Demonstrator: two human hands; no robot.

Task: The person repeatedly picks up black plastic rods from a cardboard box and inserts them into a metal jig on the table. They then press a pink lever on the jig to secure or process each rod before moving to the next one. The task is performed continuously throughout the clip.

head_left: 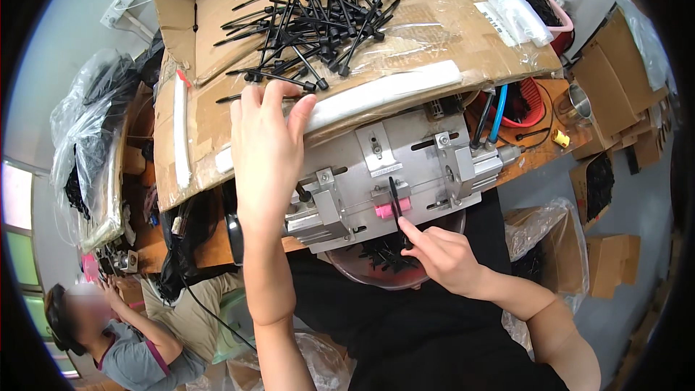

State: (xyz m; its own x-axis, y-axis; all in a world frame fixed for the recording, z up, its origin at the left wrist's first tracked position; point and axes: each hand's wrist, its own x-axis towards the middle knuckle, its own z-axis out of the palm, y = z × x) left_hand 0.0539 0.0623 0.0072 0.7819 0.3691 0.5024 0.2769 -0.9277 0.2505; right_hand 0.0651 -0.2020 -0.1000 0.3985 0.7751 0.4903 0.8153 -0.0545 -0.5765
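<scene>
My right hand pinches a thin black plastic rod between thumb and fingers. The rod stands over a small metal block with a pink piece at the middle of a metal clamping fixture. Farther left, my left hand reaches over the front edge of a cardboard tray. Its fingers bend down onto a black rod at the near side of a loose pile of black rods with knobbed ends. The thumb stands apart from the fingers; the fingertips are partly hidden.
Below the fixture, a bowl holds more black pieces. A red basket, blue tube and metal cup stand at right. Cardboard boxes line the floor. Another person sits at the lower left.
</scene>
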